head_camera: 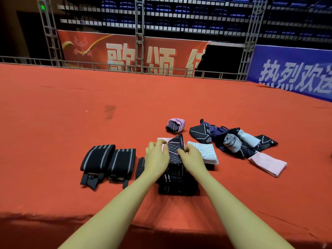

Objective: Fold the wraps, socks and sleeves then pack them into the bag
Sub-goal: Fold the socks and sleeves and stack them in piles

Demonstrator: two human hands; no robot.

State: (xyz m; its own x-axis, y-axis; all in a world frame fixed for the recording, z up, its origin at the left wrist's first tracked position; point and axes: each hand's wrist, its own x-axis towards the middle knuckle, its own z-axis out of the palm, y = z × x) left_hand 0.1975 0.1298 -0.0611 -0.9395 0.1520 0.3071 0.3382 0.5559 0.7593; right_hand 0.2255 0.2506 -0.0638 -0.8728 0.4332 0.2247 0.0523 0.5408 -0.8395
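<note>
So the whole thing sits on a big desk (71,108) covered in red cloth, with a red banner (125,53) and a blue banner (294,72) behind it. Far right there's a messy pile (233,139) of dark and pale socks and sleeves, not folded, with a pink sleeve (267,163) lying flat at its near edge. On the left two black wraps (107,161) with grey stripes lie folded side by side, straps pointing toward the camera. Dead centre is a dark stack (177,182) of folded stuff, and right above it both hands are working one dark patterned sock (175,148): the left hand (156,159) pinches its left edge, the right hand (193,157) grips its right edge, so the sock sits between them, its top corner lifted. A white sleeve (204,151) lies just beside the right hand. Further back, a rolled pink and black sock (175,125) sits alone.
</note>
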